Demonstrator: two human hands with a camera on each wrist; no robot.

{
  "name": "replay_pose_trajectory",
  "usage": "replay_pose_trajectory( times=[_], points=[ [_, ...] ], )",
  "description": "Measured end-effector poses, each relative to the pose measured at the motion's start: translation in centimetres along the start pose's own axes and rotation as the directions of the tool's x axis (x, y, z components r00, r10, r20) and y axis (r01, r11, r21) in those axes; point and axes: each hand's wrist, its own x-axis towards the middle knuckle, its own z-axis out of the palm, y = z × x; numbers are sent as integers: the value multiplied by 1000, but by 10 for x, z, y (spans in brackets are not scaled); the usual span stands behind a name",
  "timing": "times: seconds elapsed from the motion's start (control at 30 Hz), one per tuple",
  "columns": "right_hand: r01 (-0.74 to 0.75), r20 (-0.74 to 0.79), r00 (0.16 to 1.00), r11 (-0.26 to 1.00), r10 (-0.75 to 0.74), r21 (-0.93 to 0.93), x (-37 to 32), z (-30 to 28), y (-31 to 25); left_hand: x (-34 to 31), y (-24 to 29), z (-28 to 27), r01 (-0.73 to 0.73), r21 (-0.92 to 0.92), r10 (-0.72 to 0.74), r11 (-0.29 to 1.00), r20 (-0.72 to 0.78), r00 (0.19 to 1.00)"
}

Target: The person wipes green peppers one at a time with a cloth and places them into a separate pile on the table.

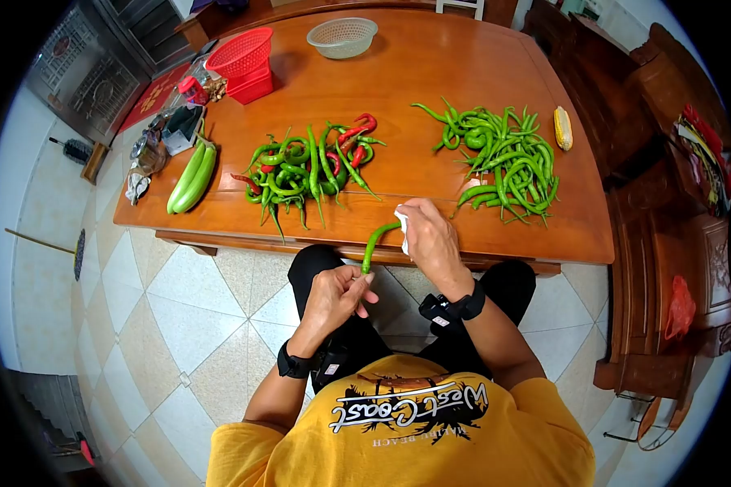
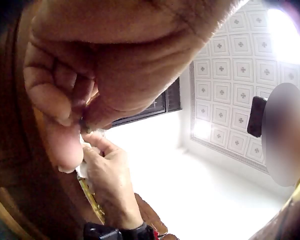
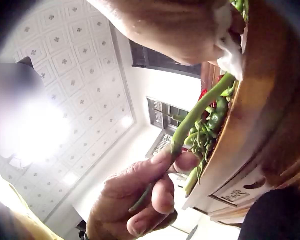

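A long green pepper (image 1: 377,240) (image 3: 197,114) stretches between the two hands, in front of the table's near edge. The left hand (image 1: 333,299) (image 3: 140,197) pinches its lower end between thumb and fingers, and the thin stem shows below them in the right wrist view. At the upper end the right hand (image 1: 432,243) (image 2: 110,180) holds a white cloth or tissue (image 1: 404,229) (image 3: 231,59) around the pepper's tip. In the left wrist view the left hand (image 2: 105,65) hides most of the pepper.
On the wooden table (image 1: 398,81) lie a mixed red and green pepper pile (image 1: 300,170), a green pepper pile (image 1: 512,166), a corn cob (image 1: 562,128) and pale green eggplants (image 1: 193,178). Red baskets (image 1: 248,69) and a pale basket (image 1: 342,39) stand farther back.
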Motion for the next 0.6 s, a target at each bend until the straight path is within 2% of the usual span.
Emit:
replay_pose_trajectory(
  times=[0.03,0.07,0.1,0.2,0.3,0.33,0.43,0.47,0.6],
  points=[
    [-13,-8,1000,1000,13,-5,-1,-1,0,0,1,1,10,-8,-10,1000,0,1000],
    [-36,17,999,995,35,96,-3,1,-2,0,3,2,20,-16,-20,1000,0,1000],
    [22,12,1000,990,-24,139,-6,2,-6,1,5,3,29,-23,-29,999,0,1000],
    [49,121,988,939,-96,341,-14,3,-28,1,6,4,55,-34,-54,998,24,998],
    [92,239,946,890,-218,446,-23,4,-45,3,-6,1,-17,-4,17,1000,31,999],
    [90,252,941,887,-225,454,-24,3,-47,5,-9,-1,-1,-46,4,999,61,998],
    [114,226,948,905,-222,409,-20,9,-30,6,-13,-4,81,-178,-54,981,152,987],
    [234,104,955,922,-278,308,-16,12,-23,7,-10,-4,130,-225,-90,966,180,980],
    [143,33,988,983,-148,118,0,-3,-7,7,-9,-6,217,-326,-143,920,237,961]
  ],
)
